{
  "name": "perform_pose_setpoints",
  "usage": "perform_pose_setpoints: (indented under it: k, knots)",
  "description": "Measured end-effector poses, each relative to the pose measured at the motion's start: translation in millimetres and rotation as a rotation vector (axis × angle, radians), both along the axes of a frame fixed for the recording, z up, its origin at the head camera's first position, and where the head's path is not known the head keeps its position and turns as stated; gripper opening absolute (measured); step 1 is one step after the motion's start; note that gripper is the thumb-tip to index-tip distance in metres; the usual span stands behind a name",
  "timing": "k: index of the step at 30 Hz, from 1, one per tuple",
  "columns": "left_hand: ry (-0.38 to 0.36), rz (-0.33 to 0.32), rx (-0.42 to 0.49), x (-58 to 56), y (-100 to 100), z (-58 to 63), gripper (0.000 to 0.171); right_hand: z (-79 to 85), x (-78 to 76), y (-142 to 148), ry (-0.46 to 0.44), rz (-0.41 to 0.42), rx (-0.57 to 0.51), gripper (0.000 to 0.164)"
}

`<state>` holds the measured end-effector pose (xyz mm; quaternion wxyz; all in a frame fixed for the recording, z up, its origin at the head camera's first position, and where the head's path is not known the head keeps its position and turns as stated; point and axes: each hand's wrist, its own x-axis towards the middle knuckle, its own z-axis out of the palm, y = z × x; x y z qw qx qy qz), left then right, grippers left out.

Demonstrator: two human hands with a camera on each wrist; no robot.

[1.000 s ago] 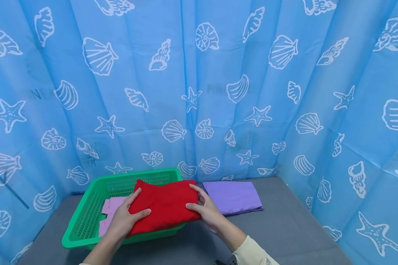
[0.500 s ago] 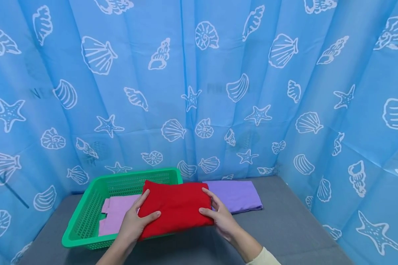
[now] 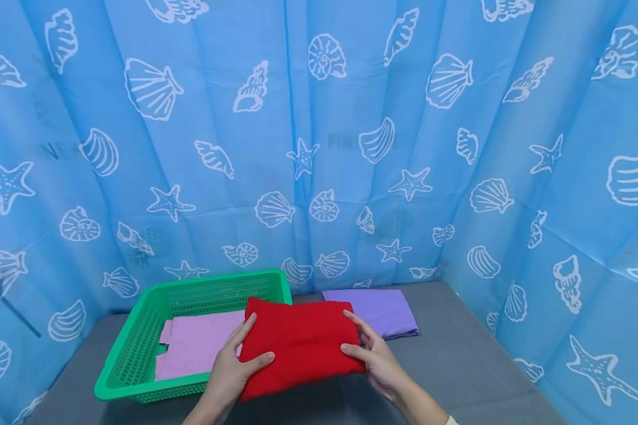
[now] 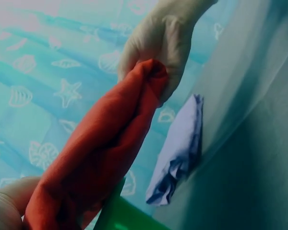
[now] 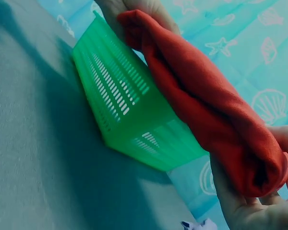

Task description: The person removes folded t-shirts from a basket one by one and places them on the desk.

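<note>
A folded red cloth (image 3: 303, 348) is held in the air by both hands, in front of the basket's right end. My left hand (image 3: 231, 361) grips its left edge, thumb on top and the other fingers partly hidden behind or beneath. At the opposite edge my right hand (image 3: 381, 361) pinches it the same way. In the right wrist view the red cloth (image 5: 206, 100) shows its rolled, layered side, with fingers under it. Behind it, a folded purple cloth (image 3: 383, 313) lies on the grey surface, its near left part covered by the red one.
A green plastic basket (image 3: 121, 342) with perforated walls stands at the left, and a folded pink cloth (image 3: 197, 345) lies inside it. Grey fabric covers the table (image 3: 473, 360). A blue curtain (image 3: 319, 177) with white shell prints hangs behind and at the sides.
Both hands have carried the red cloth to the right and a little nearer, away from over the basket. More of the pink cloth shows now. The basket and purple cloth stay put.
</note>
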<state>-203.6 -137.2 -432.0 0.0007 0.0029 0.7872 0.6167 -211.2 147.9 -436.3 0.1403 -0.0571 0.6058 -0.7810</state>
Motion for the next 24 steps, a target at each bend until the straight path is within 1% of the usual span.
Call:
perform_pose_setpoints:
  k: [6, 10, 19, 24]
  knots:
    - [-0.010, -0.040, -0.026, 8.1, 9, 0.5, 0.098, -2.3, 6.7, 12, -0.004, -0.011, 0.033, 0.075]
    - [-0.018, -0.079, -0.009, 9.9, 15, -0.1, 0.098, -5.1, 11.6, 20, -0.012, -0.027, 0.060, 0.076]
    - [-0.009, -0.201, -0.011, 12.9, 23, -4.3, 0.091, -10.3, 22.2, 36, -0.016, -0.027, 0.050, 0.076]
    - [0.011, -0.277, -0.026, 14.1, 27, -8.1, 0.082, -11.4, 28.2, 46, -0.021, -0.012, 0.047, 0.074]
